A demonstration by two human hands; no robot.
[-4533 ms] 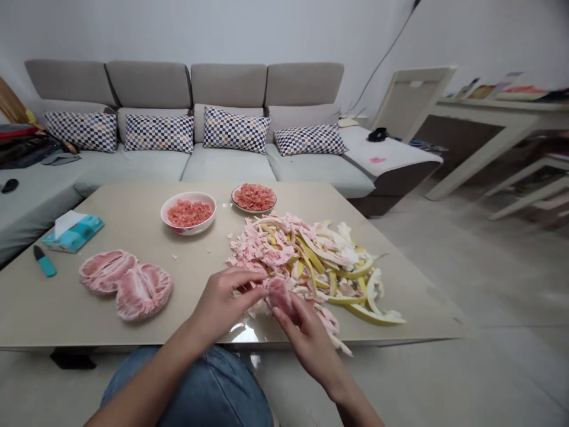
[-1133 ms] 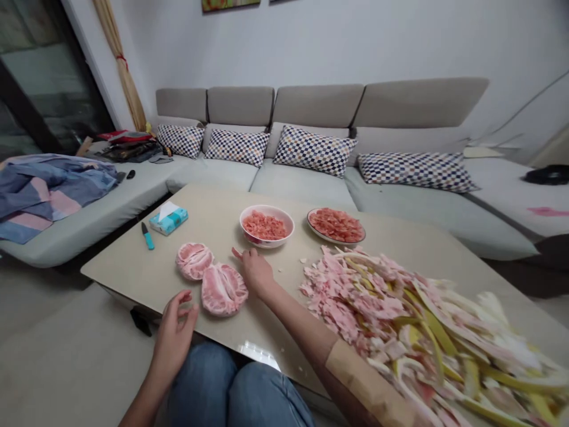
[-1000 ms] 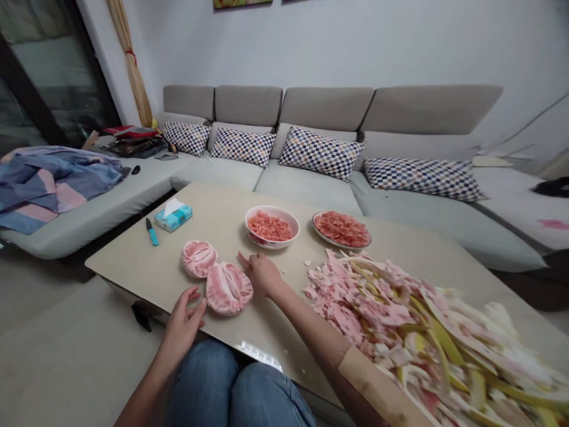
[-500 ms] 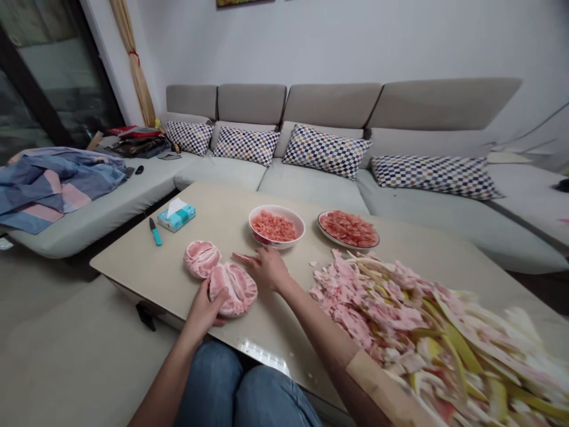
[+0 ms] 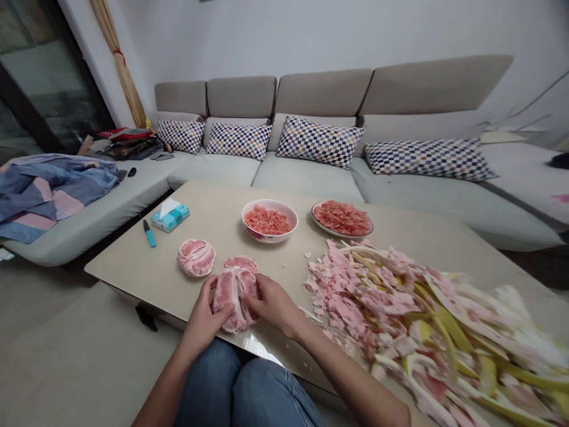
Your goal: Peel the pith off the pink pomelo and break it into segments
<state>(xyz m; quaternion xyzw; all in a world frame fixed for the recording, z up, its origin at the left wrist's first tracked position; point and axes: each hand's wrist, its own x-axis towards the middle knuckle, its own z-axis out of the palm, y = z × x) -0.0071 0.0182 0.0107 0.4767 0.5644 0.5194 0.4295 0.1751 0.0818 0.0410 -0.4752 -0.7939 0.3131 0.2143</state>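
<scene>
My left hand [image 5: 203, 314] and my right hand [image 5: 271, 303] both grip a large chunk of peeled pink pomelo [image 5: 235, 292] just above the near edge of the beige table [image 5: 133, 273]. Thumbs press into its top, where the segments are parting. A single segment [image 5: 240, 263] lies on the table just behind it. Another peeled pomelo chunk [image 5: 196, 257] rests to the left. A white bowl [image 5: 269, 219] and a plate [image 5: 342, 218] farther back hold red pomelo flesh.
A big heap of pink pith and yellow peel [image 5: 413, 314] covers the table's right side. A teal-handled knife [image 5: 149, 233] and a tissue pack [image 5: 169, 216] lie at the far left. A grey sofa [image 5: 311, 172] with checked cushions wraps behind. My jeans-clad knees [image 5: 249, 391] are below.
After working a piece at the peel heap, I turned left. Both hands closed on the nearer pomelo chunk and pulled it toward the table edge; one segment now lies behind it.
</scene>
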